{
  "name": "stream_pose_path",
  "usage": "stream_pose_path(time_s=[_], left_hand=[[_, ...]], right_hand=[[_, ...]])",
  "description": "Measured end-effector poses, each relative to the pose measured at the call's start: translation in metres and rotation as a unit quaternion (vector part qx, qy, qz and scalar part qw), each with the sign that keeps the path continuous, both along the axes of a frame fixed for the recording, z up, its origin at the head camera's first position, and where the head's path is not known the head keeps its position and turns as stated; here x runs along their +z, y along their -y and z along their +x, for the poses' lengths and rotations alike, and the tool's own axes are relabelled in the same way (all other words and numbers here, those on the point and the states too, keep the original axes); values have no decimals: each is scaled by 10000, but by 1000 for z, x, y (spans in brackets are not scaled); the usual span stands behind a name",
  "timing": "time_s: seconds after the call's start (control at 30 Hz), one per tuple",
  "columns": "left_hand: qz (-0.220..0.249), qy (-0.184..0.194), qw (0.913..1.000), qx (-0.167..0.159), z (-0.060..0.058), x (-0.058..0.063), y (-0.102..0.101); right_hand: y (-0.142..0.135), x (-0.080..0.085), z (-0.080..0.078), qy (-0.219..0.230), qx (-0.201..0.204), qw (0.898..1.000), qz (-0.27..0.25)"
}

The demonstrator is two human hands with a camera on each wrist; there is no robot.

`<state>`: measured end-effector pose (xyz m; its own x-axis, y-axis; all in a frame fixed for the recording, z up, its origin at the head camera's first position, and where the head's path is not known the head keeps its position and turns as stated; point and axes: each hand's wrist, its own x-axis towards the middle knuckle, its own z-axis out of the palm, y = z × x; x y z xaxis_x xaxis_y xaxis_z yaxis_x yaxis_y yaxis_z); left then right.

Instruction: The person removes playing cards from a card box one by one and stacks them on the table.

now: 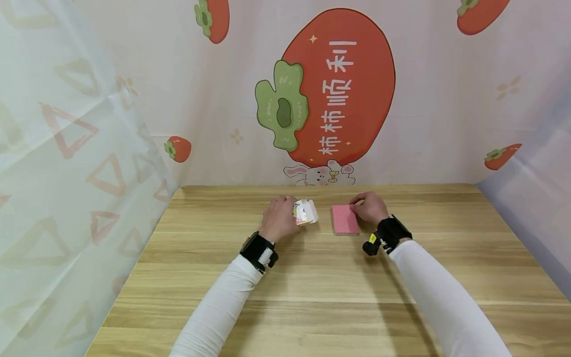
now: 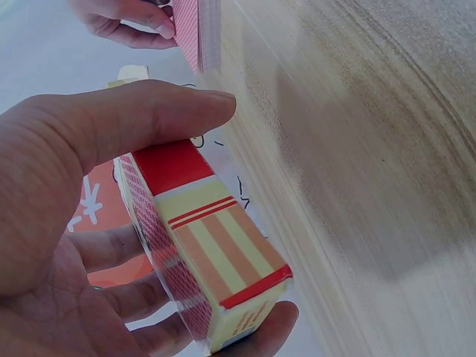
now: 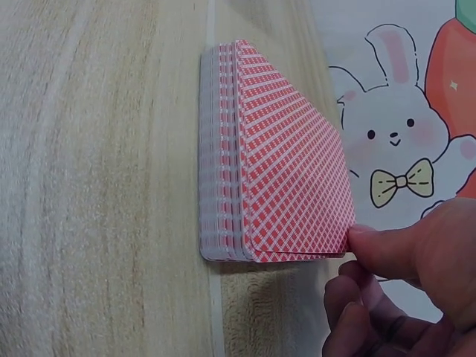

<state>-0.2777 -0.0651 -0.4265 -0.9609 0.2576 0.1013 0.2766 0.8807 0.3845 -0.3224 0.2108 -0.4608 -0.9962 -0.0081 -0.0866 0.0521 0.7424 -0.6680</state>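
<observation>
My left hand [image 1: 279, 218] grips a small playing-card box [image 1: 305, 212], its white end flap open toward the right. In the left wrist view the box [image 2: 216, 230] shows red and striped cream-orange sides, with the thumb across one end and fingers round the other side. A deck of playing cards [image 1: 345, 220], backs up in red and white check, lies on the table to the right of the box. My right hand [image 1: 371, 207] pinches the deck's far right corner; in the right wrist view thumb and forefinger hold the top card [image 3: 297, 163], slightly lifted at that corner.
The wooden table [image 1: 312, 292] ends at a fabric backdrop [image 1: 232, 99] printed with persimmons and a rabbit, close behind both hands. More printed fabric hangs at the left and right sides. Each wrist wears a black camera strap [image 1: 258, 250].
</observation>
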Motion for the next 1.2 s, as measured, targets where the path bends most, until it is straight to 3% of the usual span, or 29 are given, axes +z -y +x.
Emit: stream_pose_path(time_s=[1.2], left_hand=[[-17,40,10000,-24,1,1,1]], right_hand=[[1,-2,0,-76,-43,9999,108]])
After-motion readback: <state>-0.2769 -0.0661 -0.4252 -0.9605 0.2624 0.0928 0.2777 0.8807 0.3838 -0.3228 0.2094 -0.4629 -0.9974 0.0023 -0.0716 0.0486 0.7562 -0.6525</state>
